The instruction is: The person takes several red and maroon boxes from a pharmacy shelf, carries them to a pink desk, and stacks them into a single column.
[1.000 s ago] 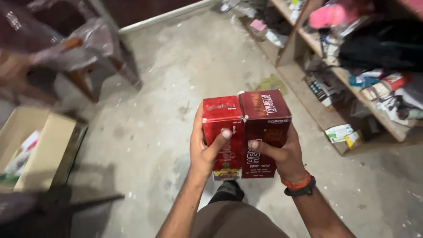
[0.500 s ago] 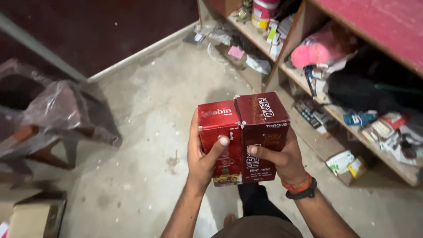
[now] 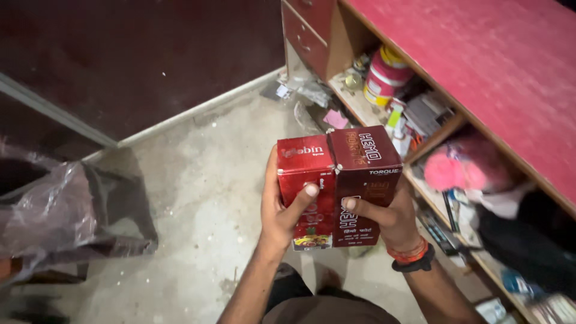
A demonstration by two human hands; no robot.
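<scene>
I hold two upright cartons side by side in front of me, pressed together. My left hand [image 3: 283, 210] grips the bright red carton [image 3: 306, 180], thumb across its front face. My right hand [image 3: 387, 217] grips the darker maroon carton [image 3: 366, 174], thumb on its front; an orange thread and a black band circle that wrist. Both cartons hang over a concrete floor [image 3: 198, 198], just left of a low counter's open shelves.
A red-topped counter [image 3: 480, 78] runs along the right, its shelves [image 3: 420, 138] crammed with a tape roll, small packs, a pink bundle and dark cloth. A plastic-wrapped chair [image 3: 66, 210] stands at left. A dark wall with a pale skirting lies beyond.
My view has swung up and to the right: the counter top and shelves now fill the right side, and the cardboard box at left is gone. Both hands keep the same hold.
</scene>
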